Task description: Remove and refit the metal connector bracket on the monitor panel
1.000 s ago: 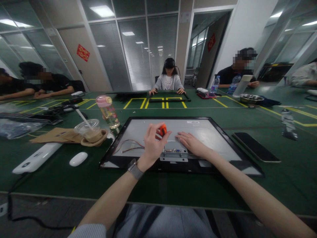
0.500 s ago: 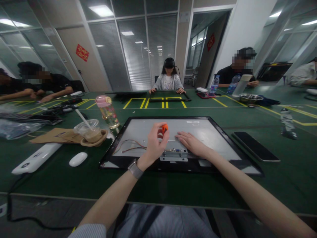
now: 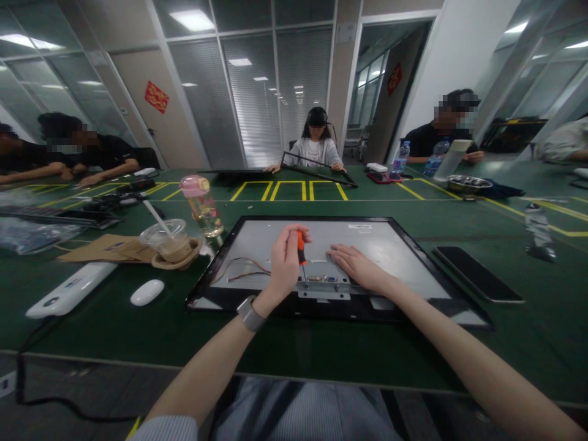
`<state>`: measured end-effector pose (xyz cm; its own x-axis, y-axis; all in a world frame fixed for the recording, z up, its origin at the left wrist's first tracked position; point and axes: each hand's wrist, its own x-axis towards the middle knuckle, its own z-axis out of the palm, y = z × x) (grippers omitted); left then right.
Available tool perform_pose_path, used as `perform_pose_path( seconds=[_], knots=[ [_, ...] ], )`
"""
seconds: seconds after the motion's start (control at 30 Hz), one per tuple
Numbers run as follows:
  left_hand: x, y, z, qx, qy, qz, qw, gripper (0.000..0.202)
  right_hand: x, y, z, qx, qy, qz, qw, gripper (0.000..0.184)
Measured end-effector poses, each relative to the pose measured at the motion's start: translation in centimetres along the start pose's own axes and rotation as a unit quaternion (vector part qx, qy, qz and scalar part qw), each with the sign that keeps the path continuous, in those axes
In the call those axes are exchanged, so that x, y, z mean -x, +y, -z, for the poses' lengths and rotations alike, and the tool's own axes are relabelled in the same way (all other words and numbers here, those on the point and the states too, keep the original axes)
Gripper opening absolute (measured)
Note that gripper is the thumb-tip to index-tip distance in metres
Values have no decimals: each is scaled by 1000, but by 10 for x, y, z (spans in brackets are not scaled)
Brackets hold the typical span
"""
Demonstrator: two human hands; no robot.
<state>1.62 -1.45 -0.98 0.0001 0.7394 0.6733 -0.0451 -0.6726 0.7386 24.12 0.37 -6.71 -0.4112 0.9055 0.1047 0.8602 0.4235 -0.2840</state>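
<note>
A monitor panel (image 3: 395, 248) lies back side up on the green table, framed in black. My left hand (image 3: 283, 262) is closed round an orange-handled screwdriver (image 3: 301, 254), held upright with its tip down at the metal connector bracket (image 3: 324, 286) near the panel's front edge. Flat on the panel just right of the bracket rests my right hand (image 3: 356, 264), fingers stretched out. Thin red and white wires (image 3: 239, 266) run across the panel's left part.
Left of the panel stand a plastic cup with a straw (image 3: 166, 237), a pink-lidded bottle (image 3: 202, 206), a white mouse (image 3: 146, 292) and a white bar-shaped device (image 3: 68, 290). A black phone (image 3: 478, 273) lies at the right. Other people sit round the table; the one opposite holds a black frame (image 3: 316, 166).
My left hand has turned the screwdriver from tilted to upright and lowered its tip to the bracket. The person opposite has tilted the black frame up off the table.
</note>
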Motion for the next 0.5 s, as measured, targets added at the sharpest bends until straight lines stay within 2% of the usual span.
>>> perform_pose_path(
  seconds=[0.2, 0.3, 0.4, 0.5],
  knots=[
    [-5, -4, 3, -38, 43, -9, 998, 18, 0, 0, 1, 4, 0, 2, 1000, 57],
    [-5, -4, 4, -22, 26, 13, 999, 20, 0, 1, 0, 2, 1, 2, 1000, 57],
    [-5, -5, 5, 52, 8, 44, 998, 27, 0, 2, -1, 2, 5, 3, 1000, 57],
    [-6, -6, 4, 62, 6, 35, 997, 24, 0, 2, -1, 5, 6, 7, 1000, 56]
  ],
)
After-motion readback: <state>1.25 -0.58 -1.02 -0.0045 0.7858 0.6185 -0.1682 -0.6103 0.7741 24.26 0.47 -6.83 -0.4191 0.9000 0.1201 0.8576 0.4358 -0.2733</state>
